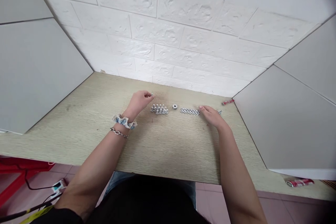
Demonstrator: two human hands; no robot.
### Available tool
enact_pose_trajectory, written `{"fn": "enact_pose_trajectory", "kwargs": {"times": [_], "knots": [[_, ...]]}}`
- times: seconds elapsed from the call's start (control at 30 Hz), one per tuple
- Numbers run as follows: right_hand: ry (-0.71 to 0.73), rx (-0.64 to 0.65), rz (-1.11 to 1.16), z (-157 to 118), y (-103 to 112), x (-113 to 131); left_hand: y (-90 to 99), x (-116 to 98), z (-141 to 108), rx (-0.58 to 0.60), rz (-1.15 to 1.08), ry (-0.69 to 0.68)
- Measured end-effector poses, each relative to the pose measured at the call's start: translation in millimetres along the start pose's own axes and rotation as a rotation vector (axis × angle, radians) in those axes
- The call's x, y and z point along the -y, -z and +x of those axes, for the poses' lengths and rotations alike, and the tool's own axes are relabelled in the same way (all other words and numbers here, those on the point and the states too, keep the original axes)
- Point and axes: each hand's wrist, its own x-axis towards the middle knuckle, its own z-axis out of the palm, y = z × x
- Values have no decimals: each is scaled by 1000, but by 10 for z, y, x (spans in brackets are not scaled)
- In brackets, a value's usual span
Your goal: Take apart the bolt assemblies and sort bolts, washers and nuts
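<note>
My left hand (140, 100) is closed in a pinch, with a small silver bolt (152, 94) at its fingertips. Just right of it stands a cluster of silver bolts (159, 109), upright on the tabletop. A round metal piece with a dark central hole (175, 106) sits between the bolts and a block of silver hex nuts (189, 111) in rows. At the right end of those nuts my right hand (210, 115) rests with fingers loosely stretched out, nothing visible in them. Small metal pieces (219, 112) show beyond it, partly hidden.
The wooden tabletop (162, 143) meets a white brick-patterned wall (168, 54). Grey panels stand at the left (44, 73) and right (288, 119). One red battery-like cylinder (227, 102) lies by the right panel, another (299, 182) near the front edge.
</note>
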Motion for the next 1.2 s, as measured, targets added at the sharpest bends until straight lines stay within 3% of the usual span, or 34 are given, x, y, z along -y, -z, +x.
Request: {"fn": "enact_pose_trajectory", "kwargs": {"times": [0.2, 0.37, 0.53, 0.83, 1.07, 1.2], "knots": [[-6, -3, 1, 13, -7, -20, 95, 16, -12, 61, 120, -18], [0, 2, 15, -2, 1, -1, 308, -57, -112, 369, 211, -64], [29, 23, 12, 3, 9, 6, 288, -128, -230, 513, 263, -88], [3, 31, -8, -41, 18, 50, 103, -74, -214, 568, 237, -67], [-21, 20, -3, -41, 2, 15, 209, 2, -178, 599, 97, 36], [-10, 26, 1, -28, -2, -3, 267, 51, -179, 694, 70, 128]]}}
